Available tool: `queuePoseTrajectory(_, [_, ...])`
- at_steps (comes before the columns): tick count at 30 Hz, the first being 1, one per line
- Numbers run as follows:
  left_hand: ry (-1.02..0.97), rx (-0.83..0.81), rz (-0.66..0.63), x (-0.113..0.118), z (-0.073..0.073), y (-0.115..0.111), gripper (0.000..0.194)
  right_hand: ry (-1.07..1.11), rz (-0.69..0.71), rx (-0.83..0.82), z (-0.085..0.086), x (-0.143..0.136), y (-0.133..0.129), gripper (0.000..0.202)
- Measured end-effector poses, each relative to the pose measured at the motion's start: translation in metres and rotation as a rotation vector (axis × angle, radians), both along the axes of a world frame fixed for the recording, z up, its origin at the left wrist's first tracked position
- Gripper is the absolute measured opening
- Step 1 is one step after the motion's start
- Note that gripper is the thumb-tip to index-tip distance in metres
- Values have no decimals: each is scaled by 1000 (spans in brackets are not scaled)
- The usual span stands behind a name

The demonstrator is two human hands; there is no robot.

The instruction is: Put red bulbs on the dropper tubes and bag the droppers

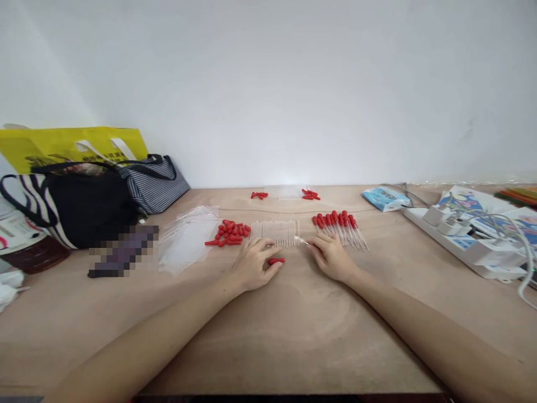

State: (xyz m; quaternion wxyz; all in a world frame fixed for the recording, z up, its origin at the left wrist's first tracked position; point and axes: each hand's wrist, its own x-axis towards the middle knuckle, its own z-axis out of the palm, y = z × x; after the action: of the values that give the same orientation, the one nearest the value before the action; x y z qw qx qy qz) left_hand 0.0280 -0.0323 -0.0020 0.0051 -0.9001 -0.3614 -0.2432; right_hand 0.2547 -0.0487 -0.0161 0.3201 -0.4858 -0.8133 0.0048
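Note:
My left hand (255, 264) rests on the table with its thumb and fingers apart. A red rubber bulb (276, 261) lies in the gap between them, close to the thumb tip. Just beyond those fingertips is a row of clear glass dropper tubes (281, 230). My right hand (329, 254) pinches one glass dropper tube (301, 240), which points left toward the row. A pile of loose red rubber bulbs (230, 232) sits left of the row. Behind my right hand lie several droppers with red bulbs fitted (335, 219), side by side.
Clear zip bags (184, 246) lie left of the bulb pile, near a pixelated dark object (126, 252). Bags (84, 207) stand far left. A blue tissue pack (385, 198) and a white power strip (461, 246) with cables are right. More red bulbs (310, 195) lie by the wall.

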Motion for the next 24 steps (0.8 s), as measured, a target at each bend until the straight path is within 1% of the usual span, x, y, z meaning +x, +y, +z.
queuePoseTrajectory(3, [-7,12,-29,2,-3,3,17,-38,68,-7,1,-8,-5,21])
queuePoseTrajectory(6, [-49,3,-25,3,-5,3,19,-60,119,3,1,-13,-9,19])
queuePoseTrajectory(11, [-70,-30,14,3,-2,1,22,-23,121,30,1,-16,-11,19])
queuePoseTrajectory(16, [-96,-49,1,2,-2,2,22,10,138,53,2,-17,-11,20])
queuePoseTrajectory(20, [-166,-123,-11,2,-3,4,22,17,177,68,1,-18,-11,21])
queuePoseTrajectory(24, [-268,-279,-30,3,-1,4,21,47,192,88,-2,-19,-10,20])
